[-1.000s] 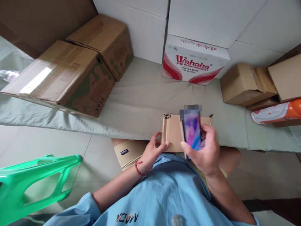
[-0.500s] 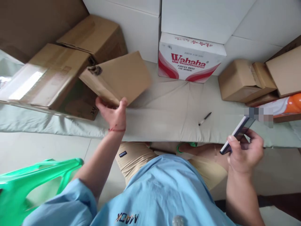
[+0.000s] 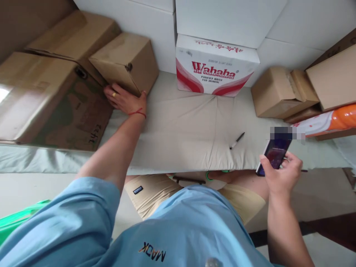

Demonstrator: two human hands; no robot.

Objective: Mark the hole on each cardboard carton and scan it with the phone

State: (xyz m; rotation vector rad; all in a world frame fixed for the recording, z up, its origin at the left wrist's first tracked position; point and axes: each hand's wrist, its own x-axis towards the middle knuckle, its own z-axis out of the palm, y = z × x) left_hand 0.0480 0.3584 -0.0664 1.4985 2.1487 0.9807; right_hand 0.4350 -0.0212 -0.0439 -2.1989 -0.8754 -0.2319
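Note:
My left hand, with a red cord at the wrist and a gold ring, is on the near side of a small brown cardboard box. Its thumb lies by the right lower edge and its fingers spread along the left, gripping the box. This box stands against two taped cartons, the nearer carton marked in black ink. Off to the right, my right hand is closed around a smartphone held tilted above the table's edge, its screen lit and its top blurred out.
A white and red water carton stands at the back by the white wall. A pen lies on the cloth-covered table. More cardboard boxes and an orange-and-white package sit at right. A green plastic stool shows lower left.
My left hand has brought the small box back and left, from tilted in the air to standing against the cartons. The phone has turned so that its screen faces me more.

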